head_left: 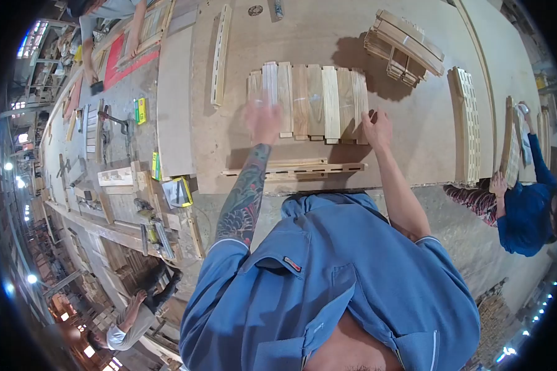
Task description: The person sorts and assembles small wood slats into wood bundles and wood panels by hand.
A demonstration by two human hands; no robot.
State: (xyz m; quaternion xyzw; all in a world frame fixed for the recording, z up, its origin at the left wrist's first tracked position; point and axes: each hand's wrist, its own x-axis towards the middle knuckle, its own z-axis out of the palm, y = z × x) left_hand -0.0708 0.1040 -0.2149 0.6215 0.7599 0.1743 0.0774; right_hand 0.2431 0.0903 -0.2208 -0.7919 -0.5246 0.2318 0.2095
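Slats [315, 108] lie side by side on the table [309, 37], presumably for alignment, left hand [264, 120] (blurred) and right hand [378, 130] at opposite ends, whether either's fingers grip being unclear.

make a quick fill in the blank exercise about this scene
1. The person's shirt is coloured ____.
2. The left hand belongs to a forearm covered in ____.
3. The right hand is at the picture's ____-hand end of the row of wooden slats.

Missing words: blue; tattoos; right
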